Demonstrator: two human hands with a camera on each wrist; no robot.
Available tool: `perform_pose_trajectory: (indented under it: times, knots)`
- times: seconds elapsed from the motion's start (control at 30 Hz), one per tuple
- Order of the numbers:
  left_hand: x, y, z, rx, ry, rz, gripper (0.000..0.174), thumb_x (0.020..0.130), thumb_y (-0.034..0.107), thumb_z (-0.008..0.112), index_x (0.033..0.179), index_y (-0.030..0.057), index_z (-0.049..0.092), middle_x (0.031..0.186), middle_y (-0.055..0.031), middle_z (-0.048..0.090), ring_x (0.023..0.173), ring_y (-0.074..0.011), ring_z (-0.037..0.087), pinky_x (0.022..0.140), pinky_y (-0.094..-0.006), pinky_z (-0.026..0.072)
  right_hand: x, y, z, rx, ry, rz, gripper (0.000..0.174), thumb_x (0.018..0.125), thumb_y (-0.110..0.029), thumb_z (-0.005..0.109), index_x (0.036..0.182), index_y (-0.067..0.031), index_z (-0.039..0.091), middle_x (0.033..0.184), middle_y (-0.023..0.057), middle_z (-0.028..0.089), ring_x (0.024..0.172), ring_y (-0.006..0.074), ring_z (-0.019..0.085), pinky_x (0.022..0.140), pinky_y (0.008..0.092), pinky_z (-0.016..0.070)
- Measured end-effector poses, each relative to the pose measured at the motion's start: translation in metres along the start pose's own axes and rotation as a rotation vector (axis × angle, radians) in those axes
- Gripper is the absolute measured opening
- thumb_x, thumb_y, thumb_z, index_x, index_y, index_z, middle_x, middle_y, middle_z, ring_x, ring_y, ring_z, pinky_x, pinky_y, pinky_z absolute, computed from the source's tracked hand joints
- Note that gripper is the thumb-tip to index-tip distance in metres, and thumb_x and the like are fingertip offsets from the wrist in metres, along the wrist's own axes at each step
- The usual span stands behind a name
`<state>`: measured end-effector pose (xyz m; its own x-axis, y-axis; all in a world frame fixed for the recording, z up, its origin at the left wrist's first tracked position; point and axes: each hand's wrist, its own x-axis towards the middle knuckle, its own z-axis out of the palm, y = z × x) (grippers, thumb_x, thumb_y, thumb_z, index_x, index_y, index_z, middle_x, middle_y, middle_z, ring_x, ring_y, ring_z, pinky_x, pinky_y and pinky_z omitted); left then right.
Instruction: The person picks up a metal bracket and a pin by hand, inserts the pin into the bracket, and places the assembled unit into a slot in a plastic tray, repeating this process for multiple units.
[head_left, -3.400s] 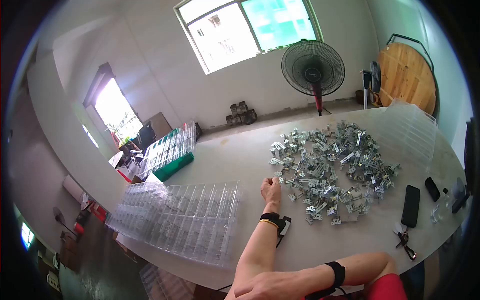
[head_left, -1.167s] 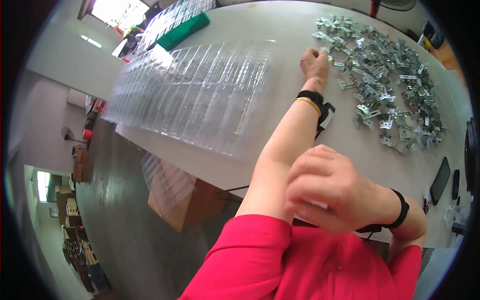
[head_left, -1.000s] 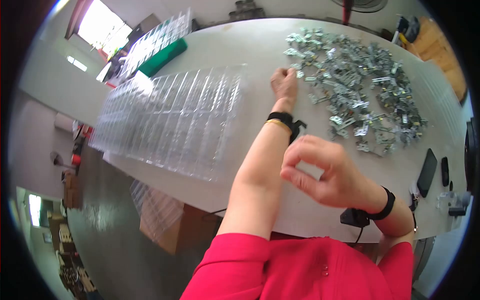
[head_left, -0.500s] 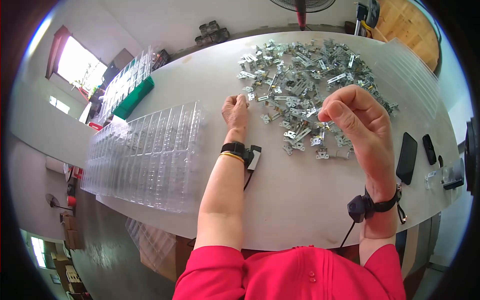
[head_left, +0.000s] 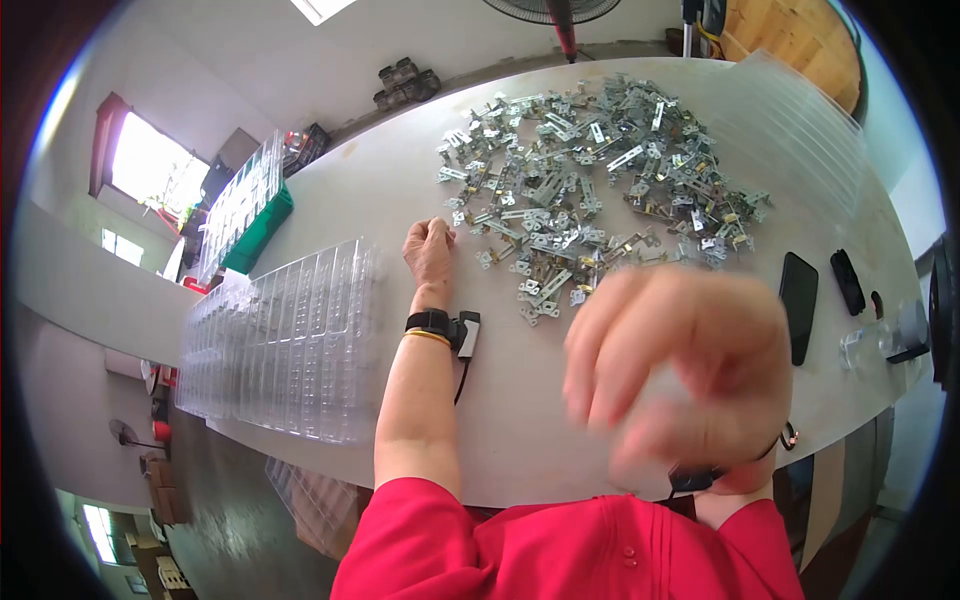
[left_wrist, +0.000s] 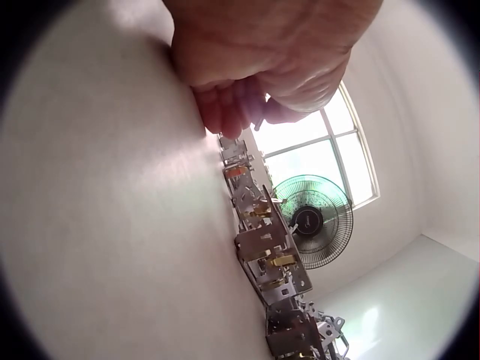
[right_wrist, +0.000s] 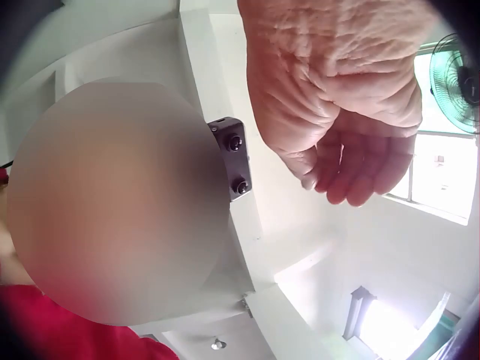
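Observation:
Curled fingers of the left hand (head_left: 430, 255) rest on the table at the left edge of a spread of metal brackets (head_left: 560, 190). In the left wrist view a small metal piece (left_wrist: 260, 122) shows between the thumb and fingers of the left hand (left_wrist: 270, 52), with brackets (left_wrist: 270, 247) beside it. The right hand (head_left: 700, 320), blurred and raised close to the head camera, has loosely bent fingers with nothing visible in them. The right wrist view shows this hand (right_wrist: 337, 90) in the air, fingers curving loosely.
Clear divided trays (head_left: 290, 345) lie at the left, with a green box (head_left: 262, 228) behind them. Another clear tray (head_left: 800, 120) is at the back right. A phone (head_left: 798, 305) and a black case (head_left: 847, 282) lie at the right. A fan (head_left: 563, 30) stands behind the table.
The head view has swung up and back from the lap. The right hand has come from near the left forearm to close before the head camera. The left hand remains beside the brackets.

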<state>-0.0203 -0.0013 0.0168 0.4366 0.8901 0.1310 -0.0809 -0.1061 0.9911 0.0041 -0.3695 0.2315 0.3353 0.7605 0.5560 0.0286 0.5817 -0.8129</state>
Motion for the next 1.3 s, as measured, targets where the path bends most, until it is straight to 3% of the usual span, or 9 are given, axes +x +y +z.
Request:
perform_pose_trajectory:
  times: [0.03, 0.07, 0.13, 0.4, 0.47, 0.5, 0.73, 0.87, 1.3]
  knots:
    - [0.000, 0.000, -0.001, 0.011, -0.007, 0.008, 0.012, 0.089, 0.013, 0.066, 0.083, 0.0037, 0.064, 0.074, -0.0034, 0.065, 0.068, -0.0129, 0.062, 0.066, -0.0261, 0.0511, -0.002, -0.002, -0.002, 0.059, -0.231, -0.041, 0.026, 0.088, -0.022, 0.081, 0.096, -0.0009, 0.069, 0.092, 0.0100, 0.069, 0.085, 0.0206, 0.067, 0.078, 0.0312, 0.0511]
    - [0.000, -0.001, -0.001, 0.012, -0.018, 0.008, 0.012, 0.089, 0.013, 0.066, 0.083, 0.0037, 0.064, 0.074, -0.0034, 0.065, 0.068, -0.0129, 0.062, 0.066, -0.0261, 0.0511, -0.003, -0.001, 0.003, 0.054, -0.220, -0.044, 0.026, 0.088, -0.022, 0.081, 0.096, -0.0009, 0.069, 0.092, 0.0100, 0.069, 0.085, 0.0206, 0.067, 0.078, 0.0312, 0.0511]
    - [0.002, -0.004, -0.002, -0.019, -0.022, 0.005, 0.012, 0.090, 0.014, 0.066, 0.083, 0.0038, 0.064, 0.074, -0.0033, 0.065, 0.068, -0.0132, 0.062, 0.066, -0.0260, 0.0513, -0.006, 0.004, 0.021, 0.059, -0.293, -0.366, 0.034, 0.090, -0.037, 0.075, 0.088, -0.0038, 0.067, 0.088, 0.0082, 0.068, 0.083, 0.0268, 0.066, 0.071, 0.0366, 0.0519]
    - [0.005, -0.006, 0.000, -0.035, -0.011, 0.009, 0.011, 0.089, 0.012, 0.065, 0.083, 0.0030, 0.063, 0.070, -0.0029, 0.064, 0.063, -0.0106, 0.059, 0.060, -0.0238, 0.0478, -0.009, -0.005, 0.022, 0.107, -0.318, -0.408, 0.039, 0.087, -0.045, 0.074, 0.086, -0.0063, 0.069, 0.085, 0.0059, 0.068, 0.079, 0.0251, 0.066, 0.071, 0.0346, 0.0517]
    - [0.007, -0.007, 0.000, -0.012, -0.003, 0.003, 0.010, 0.089, 0.012, 0.064, 0.085, 0.0033, 0.063, 0.070, -0.0027, 0.065, 0.062, -0.0092, 0.058, 0.059, -0.0237, 0.0473, 0.001, -0.019, 0.009, -0.065, -0.545, -0.227, 0.027, 0.083, -0.018, 0.085, 0.098, -0.0001, 0.072, 0.094, 0.0109, 0.070, 0.084, 0.0238, 0.068, 0.075, 0.0325, 0.0527]
    - [0.007, -0.006, 0.000, -0.010, -0.008, 0.014, 0.010, 0.089, 0.012, 0.064, 0.085, 0.0033, 0.063, 0.070, -0.0027, 0.065, 0.062, -0.0092, 0.058, 0.059, -0.0237, 0.0473, -0.002, -0.017, 0.010, -0.070, -0.542, -0.238, 0.027, 0.083, -0.018, 0.085, 0.098, -0.0001, 0.072, 0.094, 0.0109, 0.070, 0.084, 0.0238, 0.068, 0.075, 0.0325, 0.0527]
    - [0.006, -0.008, 0.003, -0.084, -0.001, -0.026, 0.011, 0.089, 0.012, 0.065, 0.081, 0.0041, 0.063, 0.068, -0.0032, 0.063, 0.062, -0.0115, 0.060, 0.059, -0.0243, 0.0485, -0.008, -0.011, 0.034, -0.142, -0.064, 0.050, 0.020, 0.090, -0.015, 0.076, 0.081, 0.0009, 0.067, 0.082, 0.0102, 0.070, 0.078, 0.0200, 0.067, 0.070, 0.0310, 0.0519]
    - [0.007, -0.009, 0.004, -0.028, -0.002, -0.032, 0.012, 0.088, 0.013, 0.065, 0.083, 0.0022, 0.064, 0.069, -0.0034, 0.065, 0.063, -0.0103, 0.060, 0.059, -0.0241, 0.0486, 0.009, 0.008, 0.036, -0.328, -0.090, 0.113, 0.018, 0.099, -0.018, 0.069, 0.092, -0.0019, 0.069, 0.083, 0.0009, 0.069, 0.079, 0.0068, 0.061, 0.071, 0.0236, 0.0487]
    - [0.006, -0.011, 0.008, 0.023, 0.028, -0.009, 0.019, 0.087, 0.021, 0.066, 0.082, 0.0018, 0.069, 0.068, -0.0027, 0.066, 0.064, -0.0108, 0.058, 0.064, -0.0293, 0.0501, 0.004, 0.090, 0.033, -0.420, 0.174, 0.452, 0.033, 0.102, -0.034, 0.065, 0.093, -0.0022, 0.068, 0.085, 0.0008, 0.068, 0.082, 0.0083, 0.064, 0.078, 0.0255, 0.0526]
